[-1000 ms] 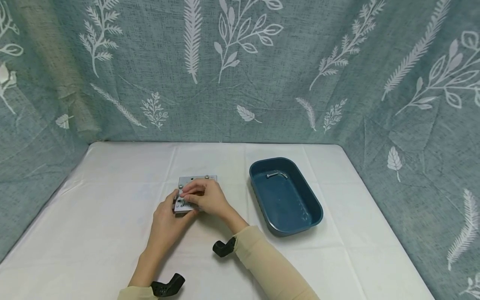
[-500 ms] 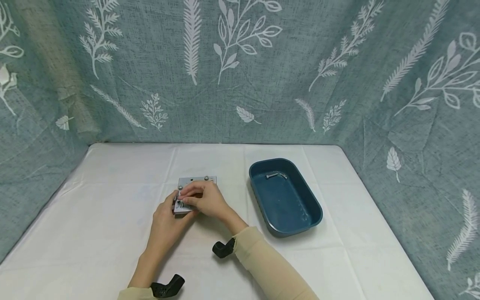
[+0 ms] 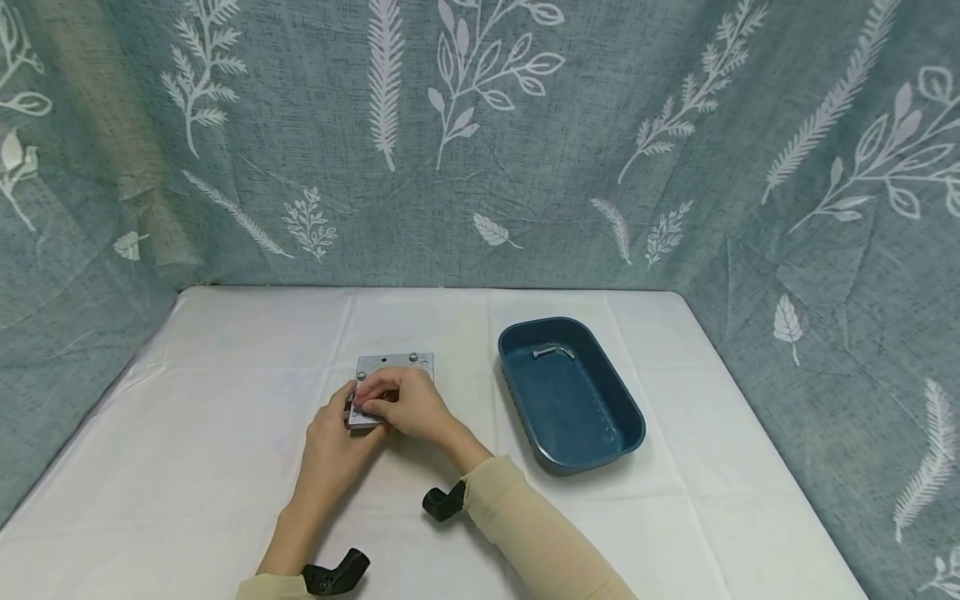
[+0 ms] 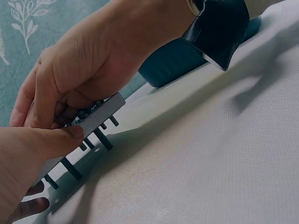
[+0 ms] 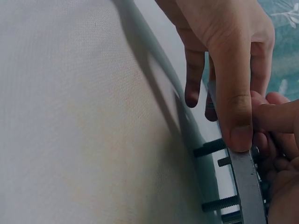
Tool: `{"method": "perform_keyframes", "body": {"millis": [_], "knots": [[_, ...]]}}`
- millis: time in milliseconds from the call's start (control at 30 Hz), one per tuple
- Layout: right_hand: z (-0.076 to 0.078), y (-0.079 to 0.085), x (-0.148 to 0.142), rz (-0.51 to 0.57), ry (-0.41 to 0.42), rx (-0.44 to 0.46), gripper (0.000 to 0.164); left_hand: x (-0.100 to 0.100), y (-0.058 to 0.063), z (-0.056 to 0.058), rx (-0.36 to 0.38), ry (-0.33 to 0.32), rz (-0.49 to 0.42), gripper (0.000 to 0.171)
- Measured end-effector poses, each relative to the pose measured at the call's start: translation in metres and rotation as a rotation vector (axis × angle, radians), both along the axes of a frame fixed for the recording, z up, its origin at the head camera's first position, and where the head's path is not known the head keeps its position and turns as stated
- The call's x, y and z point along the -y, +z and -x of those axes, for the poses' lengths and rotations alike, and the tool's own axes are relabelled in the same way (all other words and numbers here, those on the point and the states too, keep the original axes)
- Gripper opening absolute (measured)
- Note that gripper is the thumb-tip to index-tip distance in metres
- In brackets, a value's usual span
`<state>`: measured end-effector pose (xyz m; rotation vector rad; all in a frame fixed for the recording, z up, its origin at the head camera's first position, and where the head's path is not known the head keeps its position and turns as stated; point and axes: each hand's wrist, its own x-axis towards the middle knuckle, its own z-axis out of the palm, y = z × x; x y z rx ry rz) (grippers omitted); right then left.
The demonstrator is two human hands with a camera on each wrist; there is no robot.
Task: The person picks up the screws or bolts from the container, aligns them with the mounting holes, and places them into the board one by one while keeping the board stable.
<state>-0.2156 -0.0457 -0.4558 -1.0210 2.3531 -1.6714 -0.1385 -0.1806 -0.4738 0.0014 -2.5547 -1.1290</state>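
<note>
A grey metal plate [image 3: 397, 362] is held a little off the white cloth in my left hand [image 3: 330, 437]. The thumb [image 4: 65, 139] presses along its near edge, with other fingers at the left side. Several threaded bolts [image 4: 71, 169] pass through the plate, and their shanks jut out below. Over the plate's near-left part is my right hand [image 3: 412, 408], its thumb and fingertips pinched together at a bolt on the top face. Those fingers hide the bolt's head. Two other bolt heads show near the plate's far and left edges.
A dark blue tray [image 3: 570, 408] stands to the right of the hands. An L-shaped metal wrench [image 3: 553, 351] lies at its far end. White cloth [image 3: 225, 467] covers the table, and a patterned green curtain [image 3: 420, 217] hangs behind and at both sides.
My right hand has shifted slightly left and nearer, its fingertips now covering the bolt that showed at the plate's near-left corner. The left hand and plate stay nearly still.
</note>
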Motion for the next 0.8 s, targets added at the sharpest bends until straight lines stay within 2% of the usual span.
{"method": "perform_keyframes", "body": {"millis": [267, 533, 667, 800], "knots": [[0.001, -0.004, -0.001, 0.024, 0.016, 0.0, 0.014, 0.0, 0.0, 0.0, 0.008, -0.001, 0.001, 0.078], [0.0, 0.0, 0.001, 0.055, 0.017, 0.01, 0.012, 0.003, 0.0, -0.001, -0.004, 0.007, 0.007, 0.081], [-0.006, 0.009, -0.005, 0.104, -0.007, 0.035, 0.014, 0.003, -0.002, -0.001, 0.005, 0.001, 0.003, 0.082], [-0.013, 0.033, -0.02, 0.114, -0.019, -0.003, 0.013, 0.001, -0.003, -0.001, 0.045, -0.008, -0.009, 0.083]]}}
